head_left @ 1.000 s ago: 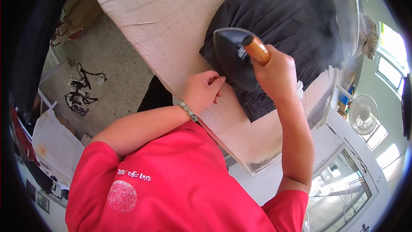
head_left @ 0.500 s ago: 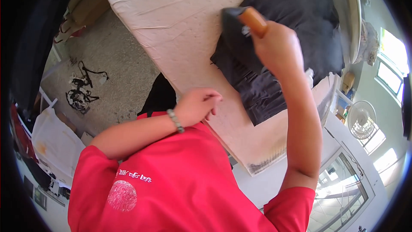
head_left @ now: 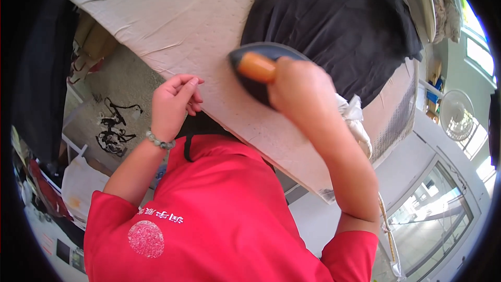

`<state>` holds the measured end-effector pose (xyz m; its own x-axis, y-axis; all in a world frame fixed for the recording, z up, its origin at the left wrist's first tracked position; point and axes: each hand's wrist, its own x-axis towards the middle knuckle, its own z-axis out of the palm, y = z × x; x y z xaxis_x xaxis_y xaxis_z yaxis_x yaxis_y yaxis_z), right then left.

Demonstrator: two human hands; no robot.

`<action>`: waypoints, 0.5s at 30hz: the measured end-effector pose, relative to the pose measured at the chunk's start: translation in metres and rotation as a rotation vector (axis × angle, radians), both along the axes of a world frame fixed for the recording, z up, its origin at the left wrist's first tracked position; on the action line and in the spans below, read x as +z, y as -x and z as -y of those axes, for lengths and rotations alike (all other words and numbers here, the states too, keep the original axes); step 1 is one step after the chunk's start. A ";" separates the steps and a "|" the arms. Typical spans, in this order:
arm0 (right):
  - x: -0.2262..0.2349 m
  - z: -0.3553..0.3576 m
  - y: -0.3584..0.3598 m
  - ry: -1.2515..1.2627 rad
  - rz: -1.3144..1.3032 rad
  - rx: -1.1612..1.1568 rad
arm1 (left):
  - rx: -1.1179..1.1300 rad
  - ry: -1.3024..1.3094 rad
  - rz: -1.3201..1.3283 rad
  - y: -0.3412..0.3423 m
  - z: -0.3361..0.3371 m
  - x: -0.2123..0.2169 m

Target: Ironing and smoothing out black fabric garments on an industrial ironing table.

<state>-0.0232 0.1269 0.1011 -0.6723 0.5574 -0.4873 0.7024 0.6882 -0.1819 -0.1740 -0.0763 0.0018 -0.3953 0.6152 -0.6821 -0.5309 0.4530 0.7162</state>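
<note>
My right hand [head_left: 302,86] is wrapped round the orange-brown handle of a dark iron [head_left: 253,87]. The iron's pointed nose faces left, over the pale padded board beside the black cloth [head_left: 334,21]; whether its sole touches the board I cannot tell. That cloth lies spread, with a rounded near-left edge and soft creases. My left hand [head_left: 177,96] hovers at the board's near-left edge, fingers loosely curled and apart, with nothing in it. A beaded bracelet circles that wrist.
The padded board [head_left: 172,26] stretches to the far left. Bunched white fabric [head_left: 355,117] lies by my right forearm. A cord [head_left: 387,224] hangs near my right elbow. Black straps [head_left: 115,130] lie on the floor at left, and a white fan [head_left: 456,115] stands at right.
My right hand has brought the iron nearer and to the left, off the cloth. The cloth's near part no longer extends toward me. My left hand has moved left and up.
</note>
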 end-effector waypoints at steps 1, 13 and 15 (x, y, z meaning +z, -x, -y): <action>-0.002 -0.008 -0.008 -0.057 0.029 -0.089 | -0.063 0.034 0.019 -0.004 -0.007 0.001; 0.012 0.038 -0.154 -0.036 0.185 -0.490 | 0.013 0.098 0.223 -0.073 -0.065 0.000; 0.010 0.040 -0.184 -0.109 0.126 -0.727 | 0.067 0.137 0.198 -0.068 -0.063 0.006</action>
